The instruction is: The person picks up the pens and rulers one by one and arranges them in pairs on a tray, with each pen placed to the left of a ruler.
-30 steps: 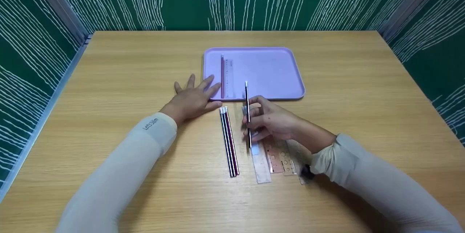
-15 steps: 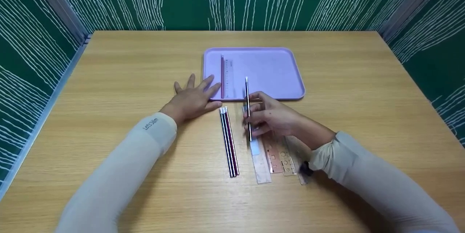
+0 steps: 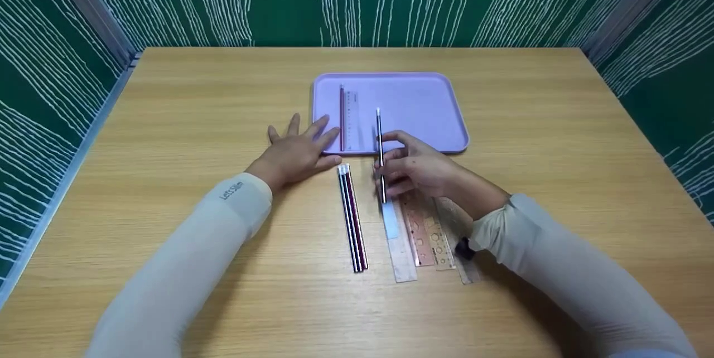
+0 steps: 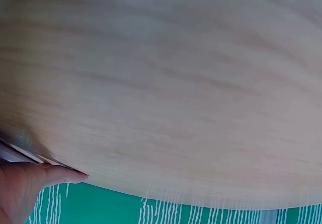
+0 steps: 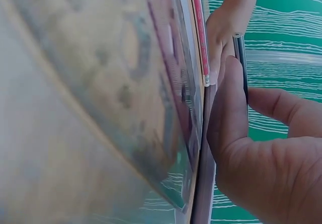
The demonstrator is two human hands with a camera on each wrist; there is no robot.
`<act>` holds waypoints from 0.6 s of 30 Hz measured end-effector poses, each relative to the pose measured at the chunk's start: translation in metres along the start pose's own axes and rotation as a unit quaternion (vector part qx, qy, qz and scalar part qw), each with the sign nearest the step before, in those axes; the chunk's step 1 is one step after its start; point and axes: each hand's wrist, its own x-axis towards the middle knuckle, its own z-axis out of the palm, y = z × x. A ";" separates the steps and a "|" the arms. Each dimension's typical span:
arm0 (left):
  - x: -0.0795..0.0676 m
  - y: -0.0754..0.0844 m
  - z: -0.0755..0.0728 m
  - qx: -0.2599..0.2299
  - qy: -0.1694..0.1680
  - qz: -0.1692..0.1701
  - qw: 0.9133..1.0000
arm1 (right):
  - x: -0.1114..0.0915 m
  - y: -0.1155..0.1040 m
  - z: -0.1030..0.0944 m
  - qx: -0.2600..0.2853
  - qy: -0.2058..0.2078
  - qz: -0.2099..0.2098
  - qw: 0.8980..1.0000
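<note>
My right hand (image 3: 415, 165) pinches a dark striped pencil (image 3: 380, 132) with a white end, held roughly lengthwise. Its white end overlaps the front part of the lilac tray (image 3: 413, 104) in the head view. In the right wrist view the pencil (image 5: 242, 58) is between thumb and fingers. My left hand (image 3: 295, 151) lies with fingers spread at the tray's front left corner, fingertips over its rim. A red pencil (image 3: 342, 118) and a clear ruler (image 3: 352, 124) lie side by side at the tray's left. Several white-ended pencils (image 3: 351, 221) lie together on the table.
Under and in front of the right hand lie a clear ruler (image 3: 403, 263), a pink ruler (image 3: 418, 238), a yellowish ruler (image 3: 440, 243) and another clear ruler (image 3: 468, 273). The wooden table (image 3: 223, 85) meets green, white-streaked walls (image 3: 284, 1).
My right hand has moved away from me with the pencil, whose white end now reaches farther over the tray. More of the rulers shows. The left hand stays put.
</note>
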 end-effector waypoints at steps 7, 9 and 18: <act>0.000 0.000 0.001 -0.001 -0.002 -0.005 1.000 | 0.006 -0.007 0.000 0.000 0.013 -0.008 1.000; 0.001 0.000 0.001 -0.003 -0.003 -0.006 1.000 | 0.008 -0.009 0.000 -0.003 0.013 -0.011 1.000; 0.001 0.000 0.002 -0.006 -0.007 -0.011 1.000 | 0.021 -0.016 -0.002 0.003 0.033 -0.013 0.999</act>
